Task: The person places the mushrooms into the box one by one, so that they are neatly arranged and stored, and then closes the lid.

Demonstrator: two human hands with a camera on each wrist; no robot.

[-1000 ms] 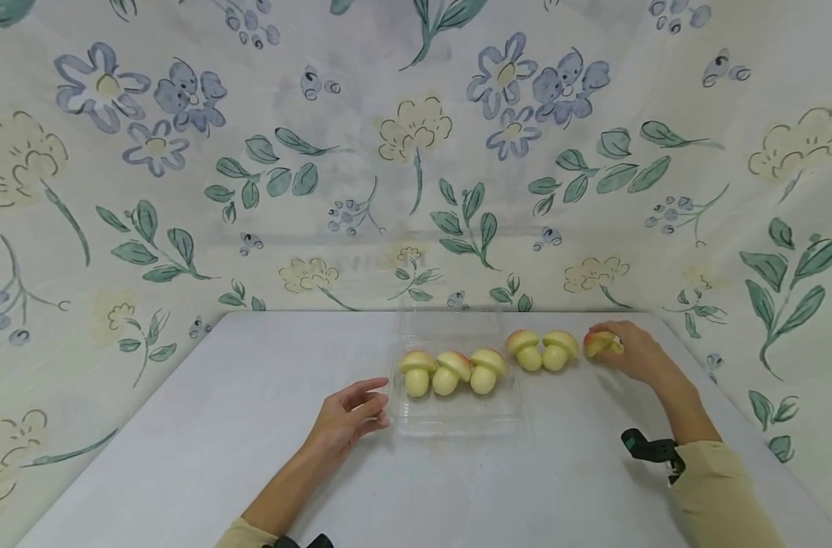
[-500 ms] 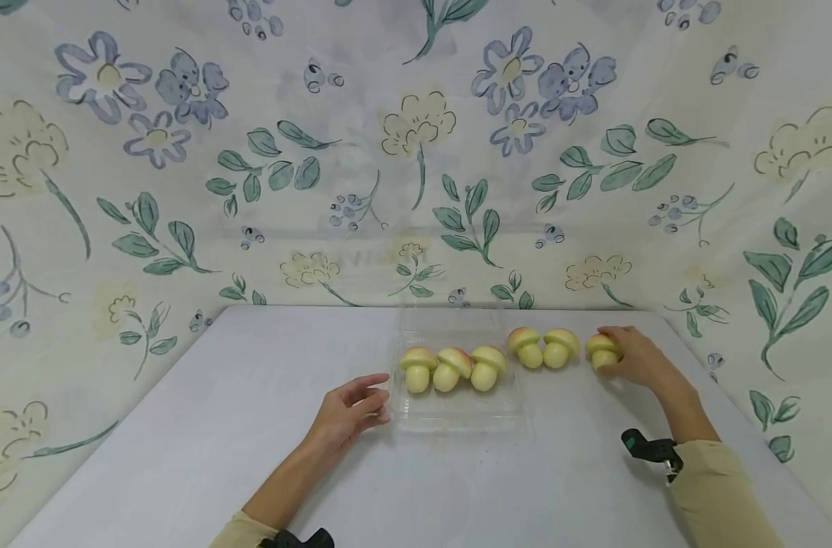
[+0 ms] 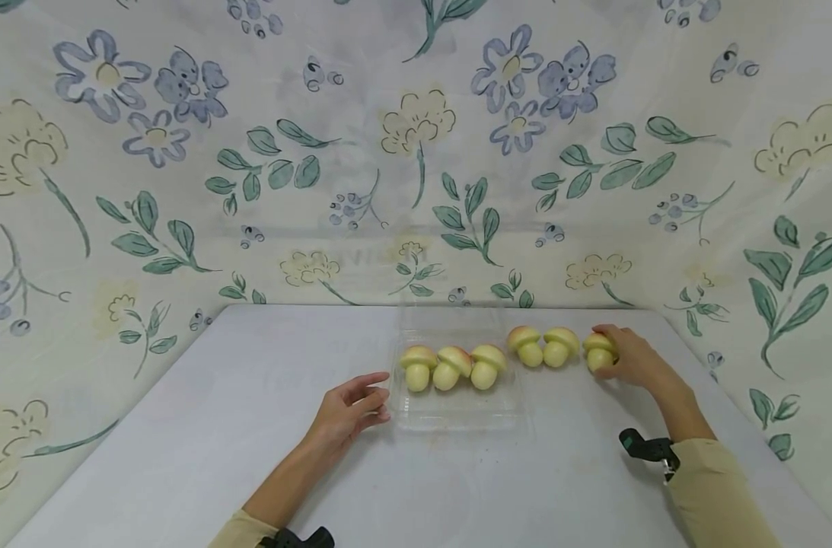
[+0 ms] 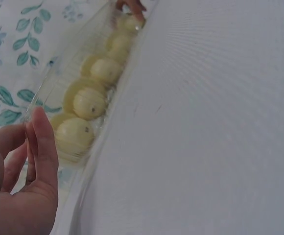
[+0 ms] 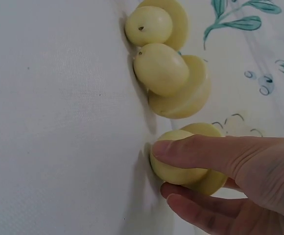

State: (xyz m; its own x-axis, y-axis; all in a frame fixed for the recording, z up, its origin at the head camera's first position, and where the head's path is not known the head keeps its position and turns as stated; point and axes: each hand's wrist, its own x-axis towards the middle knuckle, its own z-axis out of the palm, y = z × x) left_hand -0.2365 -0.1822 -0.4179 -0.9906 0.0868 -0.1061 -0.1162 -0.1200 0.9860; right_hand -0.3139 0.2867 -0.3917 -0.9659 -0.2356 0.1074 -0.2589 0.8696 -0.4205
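Note:
My right hand [image 3: 638, 358] holds a mushroom-shaped piece [image 3: 599, 354] with a yellow stem and a reddish-yellow cap. In the right wrist view, the thumb [image 5: 181, 151] lies across its stem and the other fingers are below. Left of it stand two similar mushrooms, one of them this mushroom [image 3: 559, 348]. A clear plastic container [image 3: 457, 418] has three more inside, side by side, the middle mushroom [image 3: 448, 373] leaning. My left hand [image 3: 347, 415] is at the container's left edge, fingers relaxed and fingertips right by its wall in the left wrist view.
The white table [image 3: 203, 449] reaches back to a floral-patterned cloth [image 3: 361, 175]. The container's transparent lid [image 3: 450, 323] stands open behind its base. Wrist cameras sit on both forearms, the right camera [image 3: 648, 447] close over the table.
The mushroom in my right hand was tilted on its side; it has turned upright and then shifted slightly left, toward the other two. The left hand stays put.

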